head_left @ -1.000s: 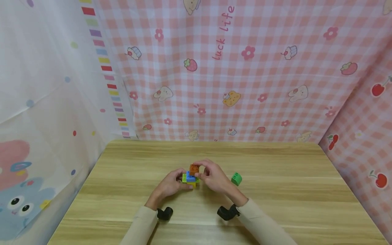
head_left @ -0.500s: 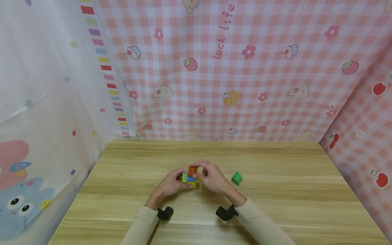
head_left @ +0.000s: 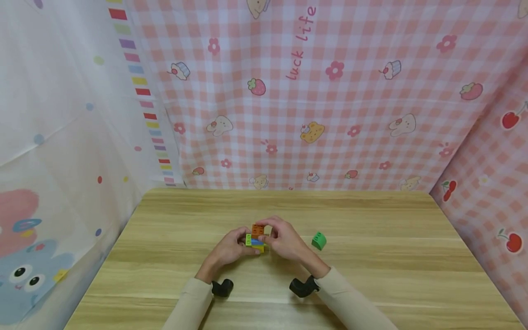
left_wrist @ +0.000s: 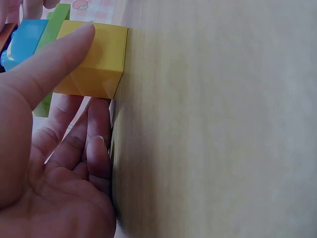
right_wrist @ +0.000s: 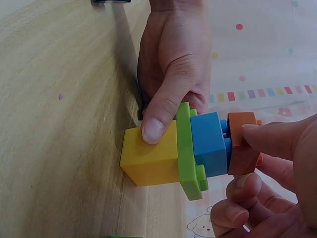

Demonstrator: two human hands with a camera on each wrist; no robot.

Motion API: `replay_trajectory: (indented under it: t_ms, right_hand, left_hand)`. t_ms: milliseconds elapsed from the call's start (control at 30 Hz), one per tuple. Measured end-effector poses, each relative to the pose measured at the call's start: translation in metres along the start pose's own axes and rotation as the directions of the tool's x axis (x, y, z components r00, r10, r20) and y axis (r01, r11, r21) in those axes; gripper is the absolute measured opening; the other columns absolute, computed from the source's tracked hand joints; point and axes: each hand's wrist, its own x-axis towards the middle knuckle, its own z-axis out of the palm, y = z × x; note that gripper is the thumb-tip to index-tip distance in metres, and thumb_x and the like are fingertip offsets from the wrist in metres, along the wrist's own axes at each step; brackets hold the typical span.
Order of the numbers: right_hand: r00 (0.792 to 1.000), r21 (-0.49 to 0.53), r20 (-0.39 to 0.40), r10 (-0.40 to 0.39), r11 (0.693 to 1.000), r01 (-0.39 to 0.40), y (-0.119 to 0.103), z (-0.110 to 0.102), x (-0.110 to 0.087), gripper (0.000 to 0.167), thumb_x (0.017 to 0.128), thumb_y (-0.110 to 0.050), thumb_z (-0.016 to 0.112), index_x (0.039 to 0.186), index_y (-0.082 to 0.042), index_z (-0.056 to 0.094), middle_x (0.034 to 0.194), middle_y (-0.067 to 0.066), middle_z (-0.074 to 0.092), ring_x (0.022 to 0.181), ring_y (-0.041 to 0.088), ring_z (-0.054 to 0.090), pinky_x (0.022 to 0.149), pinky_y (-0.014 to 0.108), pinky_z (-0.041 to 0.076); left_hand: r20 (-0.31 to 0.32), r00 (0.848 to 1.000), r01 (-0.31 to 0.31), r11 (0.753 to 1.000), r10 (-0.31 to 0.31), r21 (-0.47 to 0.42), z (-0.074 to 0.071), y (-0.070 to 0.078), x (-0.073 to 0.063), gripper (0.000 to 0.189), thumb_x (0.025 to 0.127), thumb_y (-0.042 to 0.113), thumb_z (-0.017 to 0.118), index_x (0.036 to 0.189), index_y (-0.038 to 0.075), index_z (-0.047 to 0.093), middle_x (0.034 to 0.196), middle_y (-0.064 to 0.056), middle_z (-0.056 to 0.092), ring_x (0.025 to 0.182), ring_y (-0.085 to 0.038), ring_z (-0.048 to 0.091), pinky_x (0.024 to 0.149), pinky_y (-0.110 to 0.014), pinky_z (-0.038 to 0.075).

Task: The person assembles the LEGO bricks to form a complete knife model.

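Observation:
In the right wrist view, a yellow block [right_wrist: 151,166] stands on the table with a light green plate [right_wrist: 186,153] on it and a blue brick [right_wrist: 209,146] on the plate. My left hand [head_left: 228,246] holds the yellow block, its thumb laid along one side. An orange-brown brick [right_wrist: 238,156] is pinched between thumb and fingers of my right hand [head_left: 288,239]. That brick sits right over the blue one, slightly tilted, and blue studs still show in the gap. How far the studs have entered it is hidden.
A green brick [head_left: 319,240] with a curved side lies on the wooden table [head_left: 371,256], right of my right hand. Black wrist devices [head_left: 222,288] are at both wrists. A pink checked cloth [head_left: 288,114] hangs behind the table's far edge.
My right hand has brought the orange-brown brick slightly left and down, so it covers more of the blue brick's top. The left hand and the stack keep their place.

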Motion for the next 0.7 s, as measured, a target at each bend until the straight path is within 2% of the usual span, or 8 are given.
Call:
replay_trajectory:
  t_ms: [300, 700]
  right_hand:
    - [1.000, -0.012, 0.003, -0.012, 1.000, 0.012, 0.0007, 0.0009, 0.0008, 0.034, 0.091, -0.007, 0.070, 0.124, -0.009, 0.066, 0.119, 0.004, 0.062, 0.066, 0.009, 0.049, 0.056, 0.021, 0.042]
    - [1.000, -0.030, -0.006, -0.019, 0.999, 0.019, -0.0006, 0.0039, 0.0014, 0.034, 0.093, -0.014, 0.070, 0.126, -0.008, 0.066, 0.117, 0.004, 0.063, 0.066, 0.008, 0.049, 0.057, 0.021, 0.042]
  left_hand:
    - [0.004, 1.000, 0.006, 1.000, -0.006, 0.005, -0.0005, -0.0018, 0.0009, 0.034, 0.080, 0.019, 0.084, 0.106, 0.012, 0.065, 0.104, -0.002, 0.068, 0.094, -0.019, 0.060, 0.085, -0.036, 0.044]
    - [0.024, 0.999, -0.023, 0.999, 0.024, -0.029, -0.0016, -0.0003, 0.0002, 0.033, 0.081, 0.017, 0.083, 0.105, 0.009, 0.063, 0.103, -0.003, 0.068, 0.091, -0.018, 0.061, 0.082, -0.035, 0.047]
